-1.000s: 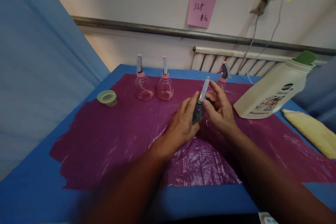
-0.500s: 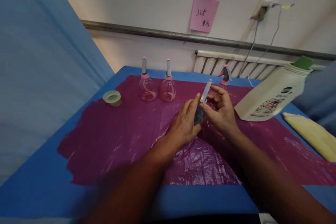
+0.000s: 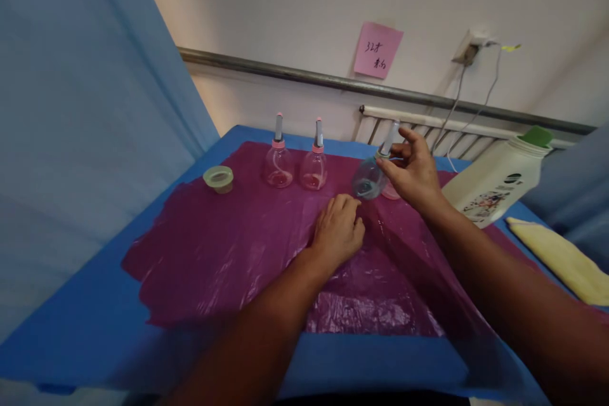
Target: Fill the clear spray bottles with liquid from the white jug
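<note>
My right hand [image 3: 415, 168] pinches a clear spray bottle [image 3: 369, 179] at its neck, below the grey spray head. This bottle tilts, with bluish liquid at its bottom. Behind it a pink-collared bottle [image 3: 391, 190] is mostly hidden by the bottle and my hand. My left hand [image 3: 337, 228] is apart from the bottle, low over the purple plastic sheet [image 3: 228, 235], fingers loosely bent and nothing seen in it. Left of the held bottle stand two upright spray bottles, one [image 3: 313, 170] nearer and one [image 3: 278, 167] farther, each with a pink collar and a little pinkish liquid.
A pale green cup [image 3: 219, 179] is on the sheet's left. To the right, a big white jug [image 3: 495, 187] with a green cap leans, near a folded yellow cloth [image 3: 561, 260]. The blue table [image 3: 95, 323] meets a wall with a metal rail [image 3: 285, 78] and a radiator [image 3: 428, 119].
My right hand has carried the spray bottle away toward the back of the table. The left hand has let go of it and dropped slightly. The whole view has shifted a little.
</note>
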`<state>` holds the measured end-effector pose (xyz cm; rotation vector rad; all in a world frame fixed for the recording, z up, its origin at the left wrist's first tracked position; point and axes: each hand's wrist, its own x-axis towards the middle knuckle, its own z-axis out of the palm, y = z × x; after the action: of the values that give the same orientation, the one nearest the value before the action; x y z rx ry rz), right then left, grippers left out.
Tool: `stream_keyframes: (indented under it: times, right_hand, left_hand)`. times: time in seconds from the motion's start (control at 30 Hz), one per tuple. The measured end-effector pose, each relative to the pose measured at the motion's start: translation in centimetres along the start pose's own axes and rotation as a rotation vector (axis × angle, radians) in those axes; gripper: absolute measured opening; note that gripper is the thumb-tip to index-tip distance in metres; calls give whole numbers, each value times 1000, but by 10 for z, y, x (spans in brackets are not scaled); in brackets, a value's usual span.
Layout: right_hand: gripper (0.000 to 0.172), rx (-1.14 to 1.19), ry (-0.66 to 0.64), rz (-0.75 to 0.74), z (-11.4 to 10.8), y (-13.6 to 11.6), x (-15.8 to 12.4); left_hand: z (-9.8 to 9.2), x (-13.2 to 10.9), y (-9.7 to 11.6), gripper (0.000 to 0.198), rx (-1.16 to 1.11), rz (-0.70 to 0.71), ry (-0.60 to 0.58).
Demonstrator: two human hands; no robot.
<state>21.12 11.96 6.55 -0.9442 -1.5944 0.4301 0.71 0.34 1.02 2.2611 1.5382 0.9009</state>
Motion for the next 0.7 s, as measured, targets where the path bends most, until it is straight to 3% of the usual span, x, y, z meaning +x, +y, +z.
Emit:
stream_keyframes:
  times: [0.17, 0.3, 0.4, 0.57, 0.7]
  right_hand:
    - [86, -15, -75, 104, 38, 28, 27]
    - [77, -9, -117, 118, 60, 45, 28]
    - [72, -28, -120, 107, 65, 49, 23]
    - [73, -81, -70, 28, 39, 34, 14]
    - [58, -248, 159, -138, -8, 24, 15]
  left_hand:
    - [-3, -3, 1, 18, 66, 31, -66]
    - [-3, -4, 2, 18, 90, 41, -72]
    - [-5, -4, 2, 18, 99, 47, -81]
    - [-6, -3, 1, 19, 112, 41, -90]
    - [-5, -2, 1, 19, 116, 49, -96]
